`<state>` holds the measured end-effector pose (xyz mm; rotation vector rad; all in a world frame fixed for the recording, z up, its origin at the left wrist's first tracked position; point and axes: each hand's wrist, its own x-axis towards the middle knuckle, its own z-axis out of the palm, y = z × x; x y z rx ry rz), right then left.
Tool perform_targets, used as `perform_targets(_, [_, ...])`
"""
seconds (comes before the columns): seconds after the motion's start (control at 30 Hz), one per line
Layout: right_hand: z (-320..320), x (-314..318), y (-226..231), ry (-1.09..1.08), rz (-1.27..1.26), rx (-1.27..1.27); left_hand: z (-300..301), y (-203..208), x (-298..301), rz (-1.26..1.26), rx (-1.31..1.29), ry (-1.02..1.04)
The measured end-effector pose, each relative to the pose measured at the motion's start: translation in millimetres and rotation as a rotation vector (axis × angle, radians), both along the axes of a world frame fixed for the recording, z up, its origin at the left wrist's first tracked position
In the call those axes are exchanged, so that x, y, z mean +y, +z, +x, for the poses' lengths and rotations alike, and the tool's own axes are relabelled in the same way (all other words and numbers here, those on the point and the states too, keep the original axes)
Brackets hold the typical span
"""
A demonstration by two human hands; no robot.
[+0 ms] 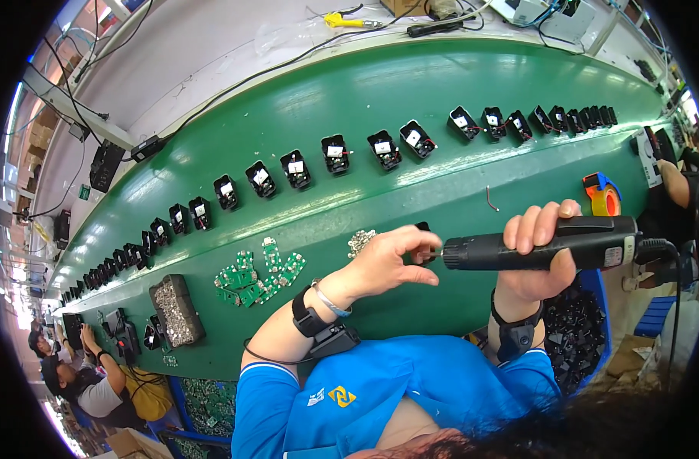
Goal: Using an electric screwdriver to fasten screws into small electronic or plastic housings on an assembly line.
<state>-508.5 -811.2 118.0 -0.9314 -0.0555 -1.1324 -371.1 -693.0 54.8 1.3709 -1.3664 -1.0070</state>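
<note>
My right hand (539, 249) is wrapped around a black electric screwdriver (479, 252), held level with its tip toward the left. Close to that tip, my left hand (395, 258) has its fingers curled; what they hold, if anything, is too small to make out. Just behind these fingers a bit of a black part (422, 226) shows, mostly hidden. Beside my left hand lies a heap of small silvery parts (360, 242). Further left on the green bench is a cluster of small green circuit boards (250, 279).
A long row of black housings (296, 168) with white pieces inside crosses the bench. A dark tray (160, 294) of small metal parts stands left, an orange tape dispenser (603, 195) right. A blue bin (603, 306) holds black parts. Other people sit at both ends.
</note>
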Motion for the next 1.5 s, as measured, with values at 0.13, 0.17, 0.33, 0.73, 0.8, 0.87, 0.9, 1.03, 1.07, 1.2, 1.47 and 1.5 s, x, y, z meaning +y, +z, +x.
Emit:
perform_targets(0.13, [-5.1, -5.0, 4.1, -0.030, -0.022, -0.029, -0.3, -3.5, 4.2, -0.001, 0.079, 0.084])
perform_targets(0.17, [-6.1, -6.0, 4.2, -0.013, -0.034, -0.041, 0.6, -4.0, 5.3, -0.017, 0.044, 0.090])
perform_targets(0.33, [-6.2, -6.7, 0.7, -0.014, -0.014, -0.025, 1.2, -9.6, 3.6, -0.175, -0.114, 0.132])
perform_targets(0.73, [-10.8, -9.9, -4.2, 0.028, -0.022, -0.037, -2.2, -6.3, -5.3, -0.321, -0.354, 0.171])
perform_targets(0.8, [-11.0, -9.4, -3.2, 0.035, -0.041, -0.035, -3.0, -7.4, -6.6, -0.318, -0.391, 0.164])
perform_targets(0.87, [-9.3, -7.7, -2.1, 0.022, -0.126, 0.009, -3.1, -10.7, -7.6, -0.324, -0.421, 0.150])
perform_targets(0.9, [-7.8, -7.5, -3.1, 0.023, -0.126, 0.009, -3.1, -11.4, -8.4, -0.324, -0.422, 0.151])
perform_targets(1.03, [-1.4, -10.2, -7.8, -0.011, -0.114, 0.024, -1.8, -11.4, -14.0, -0.267, -0.382, 0.159])
perform_targets(1.07, [0.1, -11.9, -8.0, -0.016, -0.105, 0.032, -0.8, -10.6, -15.6, -0.239, -0.369, 0.152])
perform_targets(1.2, [1.5, -17.5, -1.8, -0.063, -0.115, 0.034, 3.1, -1.6, -19.8, -0.158, -0.320, 0.089])
perform_targets(1.47, [38.7, -35.6, -1.4, -0.277, -0.023, 0.253, 3.1, 79.5, -45.7, -0.439, -0.442, 0.327])
perform_targets(1.5, [44.4, -35.7, -2.3, -0.309, -0.022, 0.289, -6.2, 95.3, -54.0, -0.474, -0.482, 0.318])
